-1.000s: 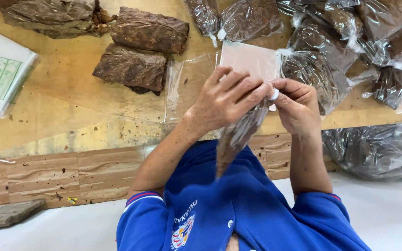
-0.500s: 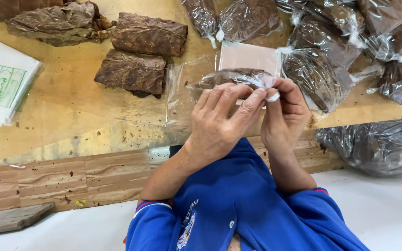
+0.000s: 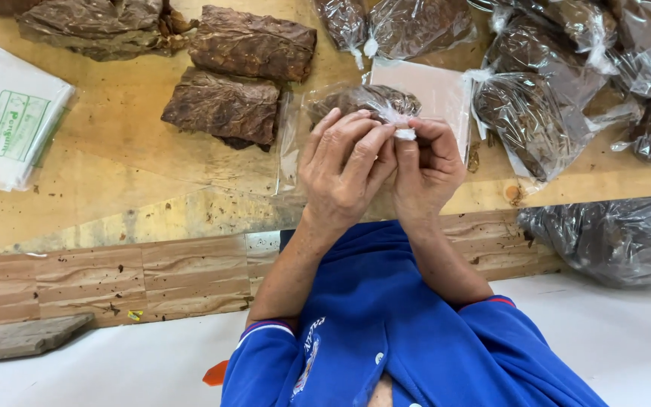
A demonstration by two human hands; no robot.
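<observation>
Since half a second ago, both my hands sit slightly lower and closer together, and the filled bag now lies behind them instead of hanging below. My left hand [image 3: 348, 169] and my right hand [image 3: 427, 166] meet at the twisted white neck [image 3: 403, 132] of the clear plastic bag of brown leaf [image 3: 359, 99]. Fingers [image 3: 408, 151] of both hands are narrow, pinched on that neck. Its body rests on the wooden table [image 3: 114, 181], just beyond my knuckles. Two bare pressed leaf blocks [image 3: 224, 105] lie to the left. Filled, tied bags [image 3: 536, 105] crowd the right side. A stack of flat printed bags [image 3: 9, 128] sits at the far left.
</observation>
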